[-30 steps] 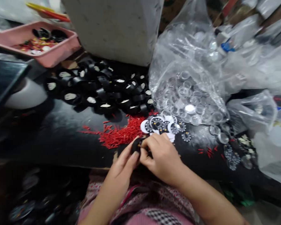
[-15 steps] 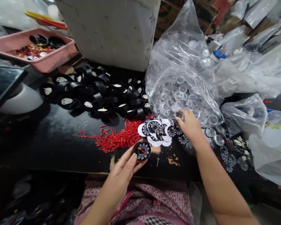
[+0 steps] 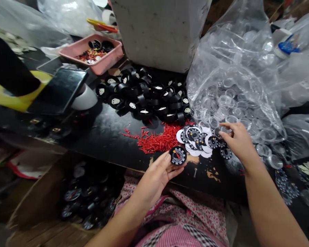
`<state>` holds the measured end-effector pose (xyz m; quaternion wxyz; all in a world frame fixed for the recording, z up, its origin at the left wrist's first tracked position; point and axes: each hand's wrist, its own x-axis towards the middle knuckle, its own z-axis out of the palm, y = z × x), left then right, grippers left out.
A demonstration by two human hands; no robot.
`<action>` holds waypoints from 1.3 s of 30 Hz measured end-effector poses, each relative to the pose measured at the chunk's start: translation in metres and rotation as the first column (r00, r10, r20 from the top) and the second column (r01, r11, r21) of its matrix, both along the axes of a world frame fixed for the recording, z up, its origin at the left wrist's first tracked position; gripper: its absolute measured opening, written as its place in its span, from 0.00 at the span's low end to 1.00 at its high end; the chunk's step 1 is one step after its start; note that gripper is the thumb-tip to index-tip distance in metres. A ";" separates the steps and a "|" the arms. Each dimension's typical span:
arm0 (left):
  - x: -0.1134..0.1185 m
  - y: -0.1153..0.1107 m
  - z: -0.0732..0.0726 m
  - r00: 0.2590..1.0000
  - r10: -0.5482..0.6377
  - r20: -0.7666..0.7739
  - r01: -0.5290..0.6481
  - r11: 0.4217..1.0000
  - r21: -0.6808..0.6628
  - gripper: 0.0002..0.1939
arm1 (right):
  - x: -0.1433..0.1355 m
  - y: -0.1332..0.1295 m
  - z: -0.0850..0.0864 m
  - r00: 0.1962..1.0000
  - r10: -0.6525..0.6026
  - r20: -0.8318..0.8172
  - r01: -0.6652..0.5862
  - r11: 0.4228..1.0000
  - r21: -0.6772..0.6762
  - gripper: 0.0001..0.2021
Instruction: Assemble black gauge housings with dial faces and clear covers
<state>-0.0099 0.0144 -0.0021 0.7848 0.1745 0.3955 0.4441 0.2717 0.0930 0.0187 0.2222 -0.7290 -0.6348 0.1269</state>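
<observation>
Left hand (image 3: pixel 154 178) low and near the body, grip narrow, thumb and fingertips (image 3: pixel 170 164) pinched around the rim of a small round compass (image 3: pixel 178 155). Held flat, face up, with a red needle on a black dial. Sits just over the near edge of the black desk (image 3: pixel 100 137).

Right hand (image 3: pixel 235 140) farther out and to the right, fingers curled loosely at the mouth of the clear bag of lenses (image 3: pixel 234 92). Something small and clear maybe at the fingertips, but too hard to tell, so grip unclear. Well apart from the compass, up and to the right of it. Left hand the one on the compass, right hand the one by the lenses.

Between the two hands, a little pile of paper dials (image 3: pixel 198 139), white and black, touching each other. Just left of that, a heap of red needles (image 3: pixel 157 140). Behind those, a pile of black cases (image 3: pixel 144 97) by a big grey block (image 3: pixel 159 31). Farther back on the left, a pink tray (image 3: pixel 92 56) with small parts inside.
</observation>
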 end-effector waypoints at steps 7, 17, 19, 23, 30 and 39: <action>0.000 -0.001 0.004 1.000 -0.008 0.015 0.008 0.999 -0.041 0.16 | -0.088 -0.054 0.035 0.860 0.305 -0.410 -0.315 0.948 0.044 0.12; -0.001 -0.011 0.012 0.929 -0.055 -0.365 0.151 0.959 0.240 0.21 | -0.135 -0.060 0.025 0.896 0.354 -0.268 -0.357 0.933 0.040 0.16; 0.000 -0.014 0.013 0.913 -0.067 -0.403 0.188 0.944 0.270 0.21 | -0.139 -0.059 0.024 0.921 0.348 -0.175 -0.340 0.937 0.074 0.20; 0.005 -0.013 0.017 0.901 -0.053 -0.430 0.181 0.948 0.262 0.19 | -0.149 -0.058 0.019 0.919 0.358 -0.163 -0.334 0.929 0.161 0.20; -0.057 -0.036 0.006 0.820 -0.131 -0.558 0.226 0.968 0.105 0.17 | -0.142 -0.057 0.019 0.778 0.399 -0.485 -0.486 0.872 -0.061 0.16; -0.128 -0.012 0.014 0.202 0.364 -0.909 0.228 0.885 0.405 0.17 | -0.156 -0.061 0.020 0.723 0.517 -0.459 -0.615 0.784 -0.085 0.11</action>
